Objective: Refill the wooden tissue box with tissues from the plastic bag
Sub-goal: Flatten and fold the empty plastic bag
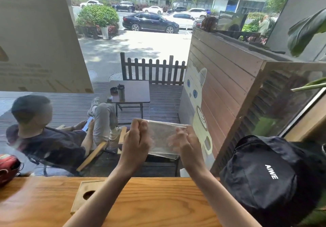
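Observation:
Both my hands hold a clear plastic bag (161, 136) up in the air in front of the window, above the wooden counter (158, 196). My left hand (136, 142) grips its left end with curled fingers. My right hand (185, 141) holds the right end, blurred, fingers around the edge. The bag looks see-through and flat; whether tissues are inside I cannot tell. The wooden tissue box (88, 195) lies on the counter below my left forearm, its round hole facing up.
A black backpack (271, 173) sits on the counter at the right. A red object (8, 166) lies at the counter's left edge. Beyond the glass, a person sits in a chair on a deck beside a small table.

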